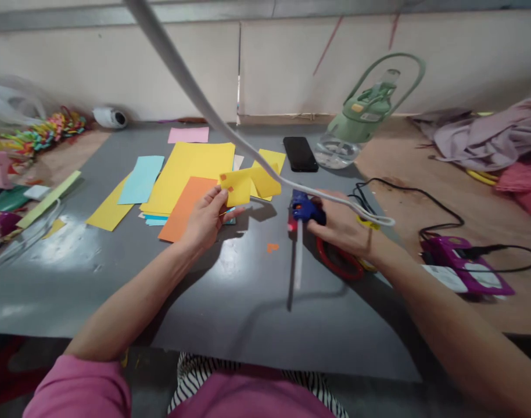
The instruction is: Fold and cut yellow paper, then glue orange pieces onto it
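My left hand (211, 217) pinches a folded yellow paper piece (239, 187) by its left end, above the table. Small orange bits stick to that paper. My right hand (341, 223) is wrapped round a blue hot glue gun (307, 209), with a clear glue stick (298, 261) jutting from its back toward me. Below the right hand, red scissors handles (341, 264) show in part. Tiny orange paper scraps (272, 248) lie between the hands. Behind the left hand are an orange sheet (182, 209) and a stack of yellow sheets (200, 162).
A white cable (196, 93) hangs across the view. At the back stand a black phone (300, 154) and a green-topped bottle (357, 119). Blue paper (141, 180) and pink paper (188, 135) lie left. A purple power strip (470, 267) and cloth (487, 133) are right.
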`<control>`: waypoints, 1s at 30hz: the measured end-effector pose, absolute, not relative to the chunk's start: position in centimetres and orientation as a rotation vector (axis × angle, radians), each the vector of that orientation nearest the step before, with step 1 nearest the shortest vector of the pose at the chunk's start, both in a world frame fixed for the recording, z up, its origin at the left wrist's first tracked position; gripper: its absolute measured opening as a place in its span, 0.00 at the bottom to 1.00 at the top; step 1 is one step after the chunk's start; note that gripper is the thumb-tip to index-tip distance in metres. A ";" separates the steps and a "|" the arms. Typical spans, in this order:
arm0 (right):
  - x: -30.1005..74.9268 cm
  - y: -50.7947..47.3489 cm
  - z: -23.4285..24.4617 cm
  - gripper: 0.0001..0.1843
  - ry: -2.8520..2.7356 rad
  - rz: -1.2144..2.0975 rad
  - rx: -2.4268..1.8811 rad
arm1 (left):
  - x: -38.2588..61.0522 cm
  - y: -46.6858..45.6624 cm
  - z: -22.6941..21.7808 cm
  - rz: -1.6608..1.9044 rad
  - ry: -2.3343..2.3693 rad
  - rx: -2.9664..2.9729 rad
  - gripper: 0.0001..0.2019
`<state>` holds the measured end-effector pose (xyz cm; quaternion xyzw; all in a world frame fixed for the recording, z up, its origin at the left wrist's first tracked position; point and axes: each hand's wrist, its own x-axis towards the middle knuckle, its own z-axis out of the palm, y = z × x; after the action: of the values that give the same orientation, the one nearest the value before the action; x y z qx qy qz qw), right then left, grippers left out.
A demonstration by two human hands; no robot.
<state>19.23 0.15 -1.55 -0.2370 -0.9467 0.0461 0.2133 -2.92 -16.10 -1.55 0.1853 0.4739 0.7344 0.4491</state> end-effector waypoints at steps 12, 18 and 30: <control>16.3 -5.0 -0.6 0.22 -2.242 1.066 -0.506 | -3.2 -15.7 -2.2 1.845 1.176 0.502 0.04; 16.5 -6.0 -1.8 0.26 -2.267 1.003 -0.625 | -3.0 -15.6 -2.5 1.847 1.147 0.530 0.07; 16.1 -6.3 -1.4 0.25 -2.302 0.962 -0.705 | -2.5 -15.9 -2.4 1.769 1.139 0.580 0.05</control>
<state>16.14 -6.27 -1.43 -0.2619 -0.8547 0.3570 0.2709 -2.46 -15.86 -2.38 0.2357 0.4629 0.7191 0.4615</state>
